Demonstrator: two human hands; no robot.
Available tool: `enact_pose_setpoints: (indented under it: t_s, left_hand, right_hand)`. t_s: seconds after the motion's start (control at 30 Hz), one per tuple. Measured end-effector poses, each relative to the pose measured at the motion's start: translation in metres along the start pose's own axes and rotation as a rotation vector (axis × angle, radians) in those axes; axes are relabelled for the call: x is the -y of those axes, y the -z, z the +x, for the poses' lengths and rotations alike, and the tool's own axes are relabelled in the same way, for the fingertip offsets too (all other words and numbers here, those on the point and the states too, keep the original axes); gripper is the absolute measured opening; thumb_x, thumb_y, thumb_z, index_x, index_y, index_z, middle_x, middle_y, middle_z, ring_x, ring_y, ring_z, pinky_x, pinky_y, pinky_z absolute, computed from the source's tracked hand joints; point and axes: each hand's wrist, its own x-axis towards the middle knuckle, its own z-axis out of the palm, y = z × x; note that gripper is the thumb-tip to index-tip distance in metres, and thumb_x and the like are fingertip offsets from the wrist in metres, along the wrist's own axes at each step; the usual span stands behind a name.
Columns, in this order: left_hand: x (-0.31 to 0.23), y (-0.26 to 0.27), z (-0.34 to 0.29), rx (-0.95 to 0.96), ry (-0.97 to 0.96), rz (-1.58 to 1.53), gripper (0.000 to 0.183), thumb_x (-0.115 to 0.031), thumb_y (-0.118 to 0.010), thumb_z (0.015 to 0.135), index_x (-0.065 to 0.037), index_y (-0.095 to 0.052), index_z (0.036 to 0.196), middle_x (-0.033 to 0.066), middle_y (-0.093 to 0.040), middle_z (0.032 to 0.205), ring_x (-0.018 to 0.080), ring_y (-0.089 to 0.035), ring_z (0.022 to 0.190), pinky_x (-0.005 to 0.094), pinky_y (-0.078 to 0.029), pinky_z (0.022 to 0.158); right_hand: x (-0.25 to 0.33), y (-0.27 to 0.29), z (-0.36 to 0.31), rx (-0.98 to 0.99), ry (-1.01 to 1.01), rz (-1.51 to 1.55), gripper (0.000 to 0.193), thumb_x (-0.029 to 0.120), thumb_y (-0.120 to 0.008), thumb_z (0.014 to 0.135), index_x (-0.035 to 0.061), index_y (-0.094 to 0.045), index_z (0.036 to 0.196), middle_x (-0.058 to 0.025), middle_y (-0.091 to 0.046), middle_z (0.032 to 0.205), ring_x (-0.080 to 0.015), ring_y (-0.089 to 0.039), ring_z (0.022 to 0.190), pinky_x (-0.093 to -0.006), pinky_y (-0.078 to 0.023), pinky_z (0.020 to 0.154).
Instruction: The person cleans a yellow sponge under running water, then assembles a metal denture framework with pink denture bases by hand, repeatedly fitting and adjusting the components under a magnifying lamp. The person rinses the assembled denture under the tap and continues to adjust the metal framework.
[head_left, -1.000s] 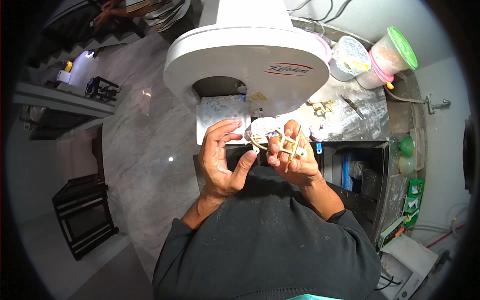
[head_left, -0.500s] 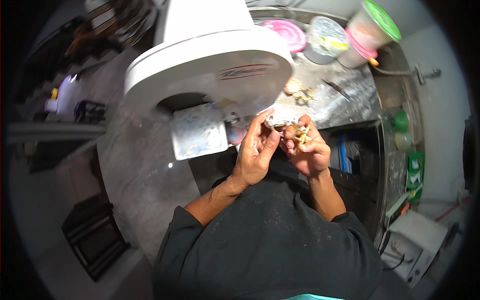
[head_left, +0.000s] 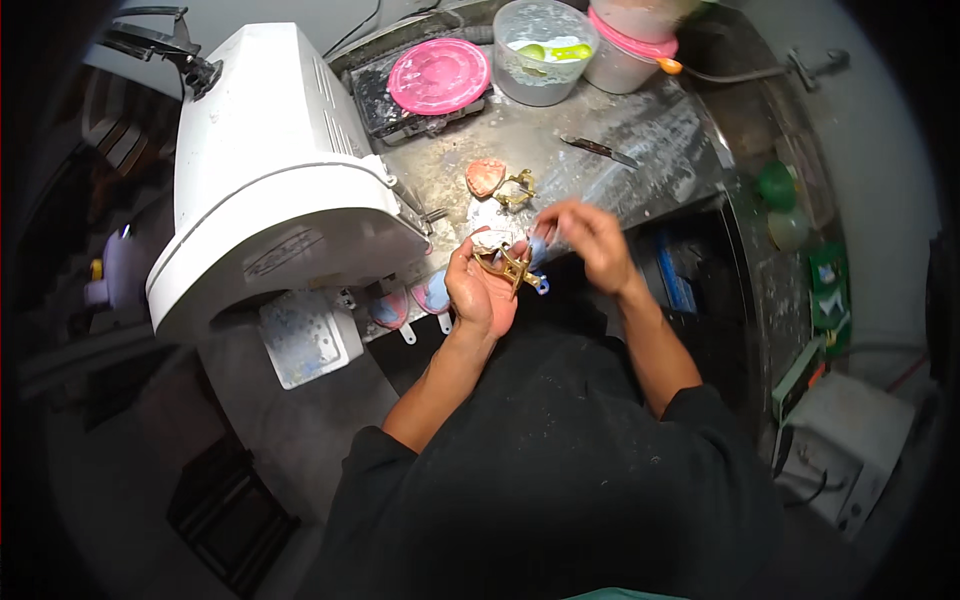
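My left hand is closed around a brass dental articulator, palm up. A white plaster cast sits at the articulator's far side, by my fingertips. My right hand hovers just right of it, fingers curled and smeared by motion. A blurred bluish patch shows between that hand and the articulator; I cannot tell what it is. Beyond my hands, a pinkish-orange cast rests on the worktop beside a second brass articulator.
A large white machine takes up the left, with a white tray below it. Impression trays with blue material lie by the counter edge. Farther off are a knife, a pink lid and a clear tub.
My right hand has come away from the articulator and moved slightly right; my left hand keeps hold. The view has shifted, bringing more of the white machine and the worktop into sight.
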Motion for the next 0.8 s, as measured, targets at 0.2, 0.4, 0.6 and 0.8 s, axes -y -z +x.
enact_pose_setpoints:
  t_s: [0.2,0.4,0.6,0.8]
  left_hand:
    - [0.030,-0.016,0.021,-0.326,-0.157,0.103,0.028,-0.040,-0.057,0.096,-0.012,-0.059,0.098,0.0064,-0.064,0.080,0.0181,-0.053,0.054,0.0356,-0.046,0.052]
    - [0.048,-0.012,0.010,-0.458,-0.358,0.082,0.020,-0.032,-0.060,0.098,-0.013,-0.059,0.093,0.0002,-0.054,0.066,0.0111,-0.044,0.049,0.0277,-0.037,0.048]
    - [0.049,-0.040,0.024,-0.553,-0.546,0.741,0.013,-0.008,-0.071,0.092,-0.007,-0.064,0.102,0.0002,-0.060,0.076,0.0090,-0.053,0.056,0.0252,-0.042,0.049]
    - [0.036,-0.060,0.075,-0.214,-0.975,1.980,0.029,-0.003,-0.074,0.083,0.002,-0.068,0.111,0.0178,-0.070,0.099,0.0376,-0.069,0.092,0.0434,-0.054,0.087]
  right_hand:
    - [-0.076,0.068,0.084,-0.089,-0.146,-0.405,0.016,0.016,-0.066,0.100,0.0015,-0.072,0.103,-0.0036,-0.072,0.089,-0.0105,-0.064,0.083,-0.0283,-0.051,0.073]
    - [-0.085,0.017,0.092,0.169,0.093,-0.504,0.053,0.027,-0.077,0.088,-0.0044,-0.061,0.127,-0.0250,-0.063,0.112,-0.0411,-0.060,0.107,-0.0474,-0.050,0.096]
    - [-0.071,0.050,0.106,-0.246,0.252,-0.447,0.033,0.015,-0.075,0.088,-0.0009,-0.068,0.117,-0.0202,-0.060,0.112,-0.0350,-0.062,0.104,-0.0449,-0.052,0.093]
    - [-0.063,0.335,0.139,-1.115,0.262,-0.181,0.013,-0.005,-0.063,0.084,0.0027,-0.071,0.090,-0.0055,-0.068,0.078,-0.0146,-0.062,0.072,-0.0303,-0.051,0.068]
